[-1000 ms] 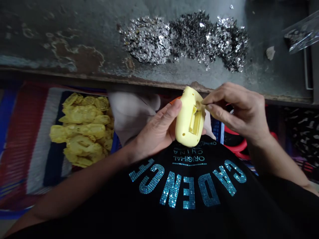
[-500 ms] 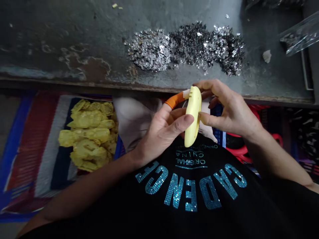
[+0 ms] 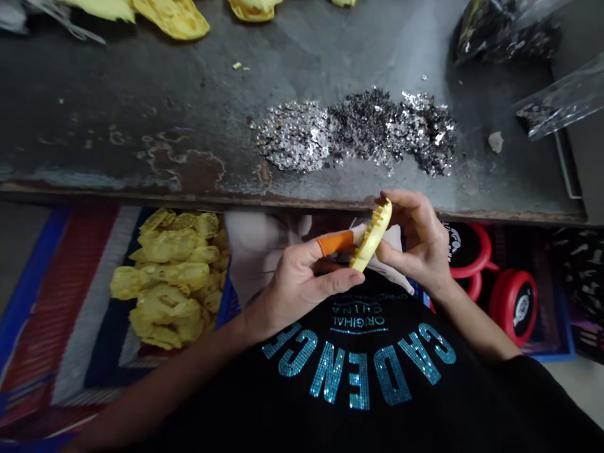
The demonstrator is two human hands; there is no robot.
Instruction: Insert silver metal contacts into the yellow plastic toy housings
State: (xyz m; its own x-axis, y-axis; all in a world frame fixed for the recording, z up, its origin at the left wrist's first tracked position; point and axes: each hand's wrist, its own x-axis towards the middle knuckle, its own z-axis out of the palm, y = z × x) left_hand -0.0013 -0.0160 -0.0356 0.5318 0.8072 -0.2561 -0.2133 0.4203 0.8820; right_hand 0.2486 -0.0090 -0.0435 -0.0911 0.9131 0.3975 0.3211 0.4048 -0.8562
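the bench (image 3: 117,113) runs across in front of you. a heap of metal scraps (image 3: 358,132) lies on it just past your hands, with a plastic bag (image 3: 559,94) to the right of that heap and a few flat pieces (image 3: 172,16) along its far side. below the bench on your left, a pile of plastic pieces (image 3: 170,277) sits on a mat (image 3: 82,327). below it on your right lie plastic wheels (image 3: 516,307). the part (image 3: 372,236) sits between your left hand (image 3: 302,283) and your right hand (image 3: 415,242), above your shirt (image 3: 358,371).
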